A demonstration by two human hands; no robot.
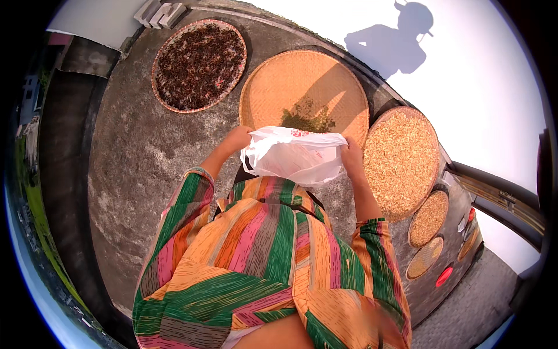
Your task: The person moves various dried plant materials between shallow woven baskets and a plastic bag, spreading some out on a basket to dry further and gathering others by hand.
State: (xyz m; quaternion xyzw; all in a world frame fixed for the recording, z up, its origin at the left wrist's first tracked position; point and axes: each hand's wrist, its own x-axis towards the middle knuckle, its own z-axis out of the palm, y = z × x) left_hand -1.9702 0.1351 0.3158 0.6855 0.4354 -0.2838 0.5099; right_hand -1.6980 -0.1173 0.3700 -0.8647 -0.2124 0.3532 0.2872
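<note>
Between my two hands a white plastic bag (pixel 301 163) with red print is spread wide at its mouth. My left hand (pixel 239 138) grips one upper corner, and my right hand (pixel 352 158) pinches the opposite one. What the bag holds, if anything, cannot be made out. Just beyond it lies a large round woven bamboo tray (pixel 279 83). On that tray rests a small heap of green leafy plant matter (pixel 307 117), partly hidden behind the bag's edge.
A round tray of dark dried material (pixel 198 65) lies at the upper left. To the right stands a tray of pale yellow dried pieces (pixel 401 161), with smaller trays (pixel 428 219) beyond. A white wall (pixel 475 87) borders the concrete floor (pixel 130 174). Concrete blocks (pixel 160 14) sit far left.
</note>
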